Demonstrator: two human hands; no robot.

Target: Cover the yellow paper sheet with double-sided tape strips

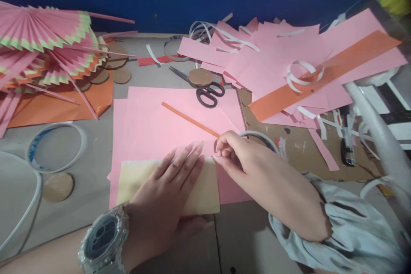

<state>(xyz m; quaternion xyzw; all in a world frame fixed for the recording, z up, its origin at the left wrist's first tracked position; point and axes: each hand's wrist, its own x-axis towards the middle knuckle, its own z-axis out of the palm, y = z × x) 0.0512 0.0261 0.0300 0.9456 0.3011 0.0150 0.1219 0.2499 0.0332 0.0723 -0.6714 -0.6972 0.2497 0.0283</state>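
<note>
My left hand [175, 184] lies flat with fingers stretched out on a pale yellow sheet of paper [204, 192]. Beneath that sheet are larger pink sheets [144, 124]. At the yellow sheet's upper right corner, my right hand [239, 156] is closed in a pinch; what its fingertips hold, if anything, I cannot make out. A narrow orange paper strip [189, 118] lies slanted across the pink paper, its lower end reaching the right hand's fingers. Black-handled scissors [208, 94] rest at the pink sheets' top edge, partly under a round cardboard disc [201, 77].
Pleated pink paper fans [41, 30] are piled at the left, near a tape roll [82, 145] and another cardboard disc [58, 187]. Loose pink sheets [266, 51], an orange band [324, 75] and curled white strips cover the right. A utility knife [347, 150] lies on cardboard.
</note>
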